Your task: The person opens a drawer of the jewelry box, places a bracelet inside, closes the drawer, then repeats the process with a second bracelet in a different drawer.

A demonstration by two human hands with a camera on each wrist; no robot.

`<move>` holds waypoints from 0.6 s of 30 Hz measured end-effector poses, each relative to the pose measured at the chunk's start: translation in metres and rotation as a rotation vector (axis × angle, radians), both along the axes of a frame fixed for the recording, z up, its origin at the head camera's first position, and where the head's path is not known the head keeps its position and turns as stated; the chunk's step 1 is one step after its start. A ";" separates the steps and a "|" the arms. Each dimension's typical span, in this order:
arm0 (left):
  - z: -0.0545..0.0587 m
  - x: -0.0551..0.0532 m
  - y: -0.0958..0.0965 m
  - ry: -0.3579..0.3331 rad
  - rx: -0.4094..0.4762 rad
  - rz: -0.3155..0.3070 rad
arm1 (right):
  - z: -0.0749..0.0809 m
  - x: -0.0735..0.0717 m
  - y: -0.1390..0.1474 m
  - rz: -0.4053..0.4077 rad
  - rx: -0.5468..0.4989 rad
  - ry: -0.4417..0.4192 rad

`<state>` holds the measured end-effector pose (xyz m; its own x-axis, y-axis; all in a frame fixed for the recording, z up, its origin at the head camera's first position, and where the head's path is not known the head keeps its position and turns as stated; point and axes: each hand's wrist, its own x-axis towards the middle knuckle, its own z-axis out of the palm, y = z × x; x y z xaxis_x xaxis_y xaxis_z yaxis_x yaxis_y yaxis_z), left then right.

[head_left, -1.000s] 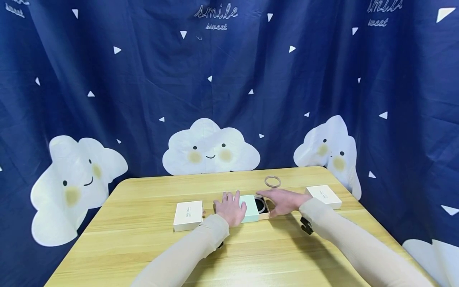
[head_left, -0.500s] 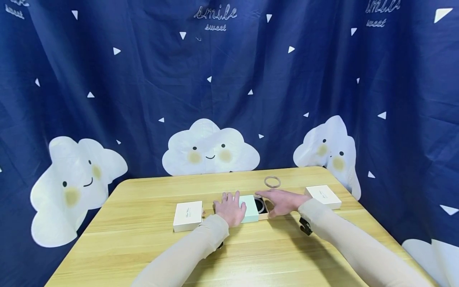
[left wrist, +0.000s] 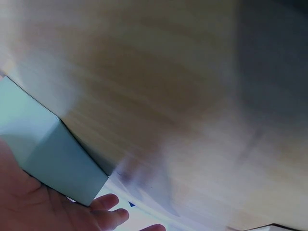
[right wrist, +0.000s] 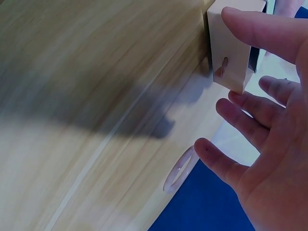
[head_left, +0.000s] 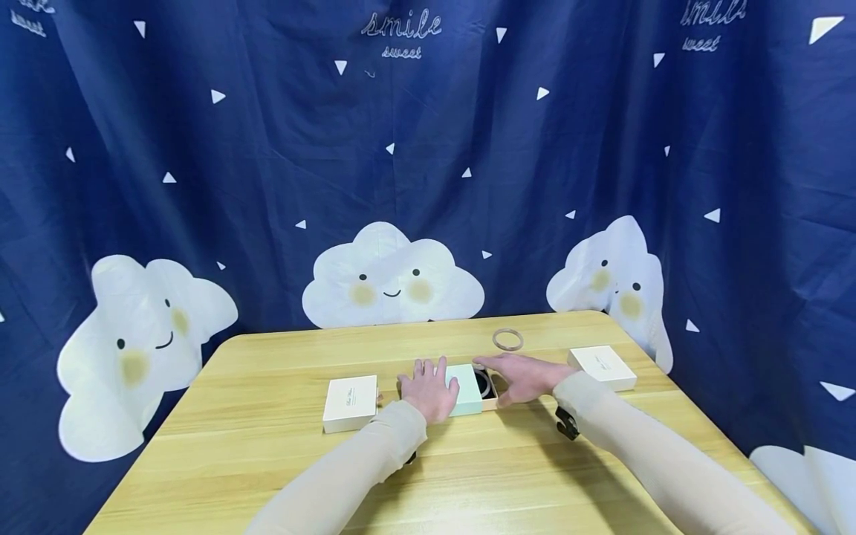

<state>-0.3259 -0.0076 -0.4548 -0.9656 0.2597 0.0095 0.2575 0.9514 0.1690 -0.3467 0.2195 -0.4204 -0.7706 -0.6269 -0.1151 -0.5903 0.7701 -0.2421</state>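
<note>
A mint-green box sleeve [head_left: 466, 388] lies mid-table, with its peach drawer [right wrist: 230, 45] partly out on the right. Inside the drawer, a pale bangle [head_left: 486, 382] sits on black lining; the sleeve and my right hand partly hide it. My left hand [head_left: 428, 391] rests over the sleeve's left part, fingers spread and fairly straight, reaching past its edge in the left wrist view. My right hand [head_left: 524, 375] pinches the drawer's outer end between thumb and fingers. A small ribbon pull [right wrist: 221, 68] hangs on that end face.
Another pale bangle [head_left: 508, 339] lies near the table's back edge, behind the drawer. One white lidded box [head_left: 351, 402] stands left of my left hand. Beyond my right hand is a second white box [head_left: 604, 365]. A blue cloud-print curtain [head_left: 394, 163] hangs behind the table.
The drawer has slid slightly left into the mint sleeve, and my right hand has moved left with it. My left hand has stayed in place on the sleeve.
</note>
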 end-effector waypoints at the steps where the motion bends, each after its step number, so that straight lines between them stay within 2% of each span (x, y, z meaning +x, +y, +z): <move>1: 0.001 0.000 0.000 0.000 -0.002 0.000 | 0.000 0.000 0.000 0.000 -0.002 -0.001; 7: 0.002 0.002 0.000 -0.003 -0.004 0.000 | -0.001 -0.001 -0.001 -0.008 0.004 0.004; 18: -0.004 -0.004 0.000 -0.001 0.007 -0.002 | 0.003 0.000 -0.004 0.013 -0.013 -0.006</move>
